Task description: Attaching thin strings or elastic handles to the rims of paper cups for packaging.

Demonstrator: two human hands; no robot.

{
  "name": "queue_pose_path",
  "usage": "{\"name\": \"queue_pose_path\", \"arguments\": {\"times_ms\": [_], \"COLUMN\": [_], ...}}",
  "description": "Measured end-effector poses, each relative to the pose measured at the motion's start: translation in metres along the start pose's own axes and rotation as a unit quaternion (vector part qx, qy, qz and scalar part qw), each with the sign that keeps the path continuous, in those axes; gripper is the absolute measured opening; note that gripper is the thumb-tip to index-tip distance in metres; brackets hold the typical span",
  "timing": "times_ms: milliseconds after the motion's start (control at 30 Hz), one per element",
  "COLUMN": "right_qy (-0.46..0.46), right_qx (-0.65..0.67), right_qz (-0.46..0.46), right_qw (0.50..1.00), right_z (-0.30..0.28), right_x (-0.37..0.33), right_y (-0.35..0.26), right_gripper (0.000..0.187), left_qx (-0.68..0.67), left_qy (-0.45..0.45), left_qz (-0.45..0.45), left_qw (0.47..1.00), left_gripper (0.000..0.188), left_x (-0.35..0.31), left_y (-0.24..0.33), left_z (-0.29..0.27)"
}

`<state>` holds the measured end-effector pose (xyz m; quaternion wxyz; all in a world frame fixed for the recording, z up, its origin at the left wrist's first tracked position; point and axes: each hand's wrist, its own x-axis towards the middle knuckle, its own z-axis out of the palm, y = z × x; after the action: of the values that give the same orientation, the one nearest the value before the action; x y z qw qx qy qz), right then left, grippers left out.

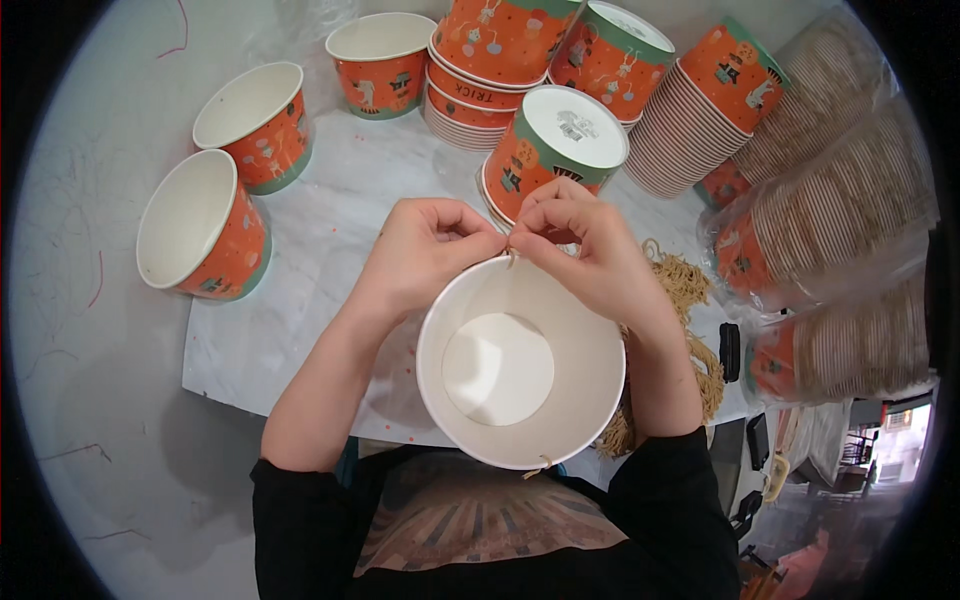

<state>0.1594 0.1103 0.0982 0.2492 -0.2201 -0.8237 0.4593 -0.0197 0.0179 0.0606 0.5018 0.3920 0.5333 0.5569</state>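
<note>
Fingertips of your left hand (425, 248) pinch closed on the cord (513, 258); those of your right hand (582, 235), nearly touching them, do likewise. This looks like knotting, so keep the tub (590, 365) steady and draw the cord evenly, sparing the paper. The cord sits at the tub's far edge, by your thumbs; the tub's mouth opens up below both hands.

A marbled table (325, 275) bears orange tubs (378, 82), tan cords (680, 280).
</note>
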Motion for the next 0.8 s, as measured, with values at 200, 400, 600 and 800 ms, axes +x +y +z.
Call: {"name": "queue_pose_path", "arguments": {"times_ms": [200, 400, 600, 800], "right_qy": [-0.018, -0.032, -0.037, -0.061], "right_qx": [-0.070, -0.027, 0.007, 0.010], "right_qz": [-0.009, 0.017, 0.023, 0.014], "right_qw": [0.997, 0.999, 0.999, 0.998], "right_z": [0.000, 0.001, 0.005, 0.009], "right_x": [-0.004, -0.003, -0.002, -0.001], "right_y": [-0.002, -0.004, -0.009, -0.010], "right_gripper": [0.017, 0.015, 0.010, 0.009], "left_qx": [-0.034, -0.049, -0.041, -0.070], "left_qy": [-0.047, -0.089, -0.073, -0.073], "left_qz": [-0.012, -0.011, 0.054, 0.068], "left_qw": [0.998, 0.995, 0.995, 0.993], "left_gripper": [0.010, 0.006, 0.002, 0.002], "left_x": [0.004, 0.008, 0.005, 0.004], "left_y": [0.001, -0.005, -0.016, -0.025], "left_z": [-0.006, -0.020, -0.026, -0.029]}}
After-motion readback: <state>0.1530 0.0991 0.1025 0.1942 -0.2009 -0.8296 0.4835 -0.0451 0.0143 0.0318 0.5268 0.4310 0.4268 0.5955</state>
